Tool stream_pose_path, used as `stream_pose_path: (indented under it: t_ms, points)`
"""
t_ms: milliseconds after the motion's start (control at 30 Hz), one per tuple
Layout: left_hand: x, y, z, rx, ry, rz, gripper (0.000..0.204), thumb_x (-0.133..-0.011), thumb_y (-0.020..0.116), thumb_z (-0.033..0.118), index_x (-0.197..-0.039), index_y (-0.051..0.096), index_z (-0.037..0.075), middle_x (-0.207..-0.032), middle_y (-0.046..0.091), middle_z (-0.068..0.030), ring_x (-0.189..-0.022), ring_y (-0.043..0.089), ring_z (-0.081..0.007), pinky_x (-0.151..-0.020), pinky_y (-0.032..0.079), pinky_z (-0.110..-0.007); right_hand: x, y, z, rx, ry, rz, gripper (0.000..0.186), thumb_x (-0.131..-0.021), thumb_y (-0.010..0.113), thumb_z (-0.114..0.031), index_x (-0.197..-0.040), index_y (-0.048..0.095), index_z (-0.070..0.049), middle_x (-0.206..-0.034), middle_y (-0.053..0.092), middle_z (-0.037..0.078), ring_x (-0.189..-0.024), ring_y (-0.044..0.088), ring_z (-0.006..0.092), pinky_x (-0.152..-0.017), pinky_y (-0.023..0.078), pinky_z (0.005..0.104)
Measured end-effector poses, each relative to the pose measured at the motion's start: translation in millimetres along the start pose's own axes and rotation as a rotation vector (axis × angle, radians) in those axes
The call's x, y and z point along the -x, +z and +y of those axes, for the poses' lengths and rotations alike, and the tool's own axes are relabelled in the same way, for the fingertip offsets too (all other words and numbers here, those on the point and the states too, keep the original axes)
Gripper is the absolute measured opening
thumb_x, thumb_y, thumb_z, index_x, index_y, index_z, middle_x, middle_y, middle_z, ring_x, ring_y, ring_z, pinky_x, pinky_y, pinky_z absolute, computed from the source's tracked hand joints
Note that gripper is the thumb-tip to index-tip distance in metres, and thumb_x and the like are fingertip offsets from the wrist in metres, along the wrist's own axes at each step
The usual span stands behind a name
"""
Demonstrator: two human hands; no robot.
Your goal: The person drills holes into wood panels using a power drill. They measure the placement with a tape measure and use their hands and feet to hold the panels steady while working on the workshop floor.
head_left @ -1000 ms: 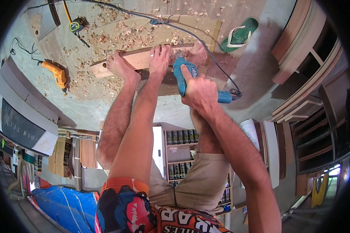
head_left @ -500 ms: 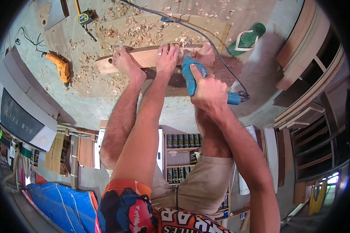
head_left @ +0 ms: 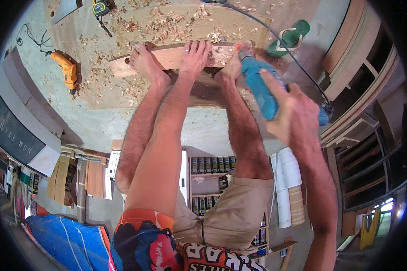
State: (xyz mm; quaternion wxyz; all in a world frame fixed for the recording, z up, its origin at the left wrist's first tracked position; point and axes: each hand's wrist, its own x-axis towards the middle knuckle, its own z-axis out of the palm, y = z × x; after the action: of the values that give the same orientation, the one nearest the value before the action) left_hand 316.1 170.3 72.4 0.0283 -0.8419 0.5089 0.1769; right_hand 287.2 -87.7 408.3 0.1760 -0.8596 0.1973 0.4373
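Observation:
A curved wooden board (head_left: 168, 58) lies across the floor at my feet, its right part strewn with wood shavings. My left hand (head_left: 196, 58) presses on it near the middle, fingers together and hooked over the far edge. My left foot (head_left: 144, 65) and right foot (head_left: 233, 67) rest on or against the board. My right hand (head_left: 296, 110) grips a blue power drill (head_left: 260, 88), forefinger stretched along its body. The drill's front end is up by my right foot, to the right of the shavings; whether it touches the board is hidden.
An orange drill (head_left: 65, 70) lies at the left, with a tape measure (head_left: 100, 9) farther off. A green flip-flop (head_left: 294, 38) sits at the right, near the drill's dark cord (head_left: 298, 65). Shavings cover the brown sheet. Stacked wooden pieces (head_left: 343, 52) line the right side.
My right hand has swung the blue drill to the right, away from beside my left hand. My left hand stays on the board, and more of the shavings there show.

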Motion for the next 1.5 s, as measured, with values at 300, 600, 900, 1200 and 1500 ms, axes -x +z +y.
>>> stream_pose_path:
  t_ms: [300,600,900,1200,1500]
  points:
    - [-10,-8,-52,-0.026,0.008,-0.224,0.079,-0.094,0.07,0.008,-0.165,0.035,0.006,-0.137,0.056,-0.0163,-0.133,0.057,-0.0367,-0.117,0.045,-0.056,13,0,40,-0.194,0.121,0.345,0.084,-0.074,0.08,-0.01,-0.154,0.064,-0.031,-0.106,0.079,0.017,-0.1,0.077,0.0397,-0.088,0.061,0.0483]
    - [-37,-71,-211,-0.084,-0.377,-0.164,0.116,-0.082,0.092,0.017,-0.174,0.021,0.015,-0.162,0.046,-0.0211,-0.146,0.052,-0.0405,-0.116,0.054,-0.057,8,17,19,-0.134,0.114,0.212,0.089,-0.073,0.084,-0.017,-0.157,0.059,-0.031,-0.113,0.078,0.021,-0.105,0.076,0.0425,-0.091,0.061,0.0496]
    - [46,-98,-84,0.437,-0.585,-0.546,0.085,-0.089,0.082,0.06,-0.143,0.064,-0.003,-0.129,0.074,-0.0294,-0.119,0.073,-0.045,-0.105,0.058,-0.051,6,117,-6,-0.231,0.061,0.187,0.082,-0.078,0.083,-0.032,-0.157,0.06,-0.031,-0.113,0.076,0.027,-0.094,0.077,0.0456,-0.085,0.062,0.0555]
    - [66,-98,71,1.488,-0.953,-0.392,0.075,-0.108,0.058,0.062,-0.139,0.066,-0.005,-0.129,0.075,-0.0217,-0.121,0.072,-0.0291,-0.107,0.054,-0.045,-12,174,-6,-0.411,0.094,0.115,0.092,-0.076,0.087,-0.029,-0.161,0.053,-0.033,-0.117,0.073,0.031,-0.101,0.076,0.0503,-0.087,0.06,0.0597]
    - [19,-132,120,2.021,-1.273,-0.116,0.055,-0.112,0.064,0.043,-0.133,0.067,-0.008,-0.122,0.075,-0.0125,-0.106,0.07,-0.0184,-0.094,0.057,-0.036,-19,160,3,-0.415,0.051,0.119,0.097,-0.071,0.089,-0.03,-0.161,0.054,-0.029,-0.118,0.073,0.032,-0.1,0.076,0.0506,-0.085,0.061,0.0594]
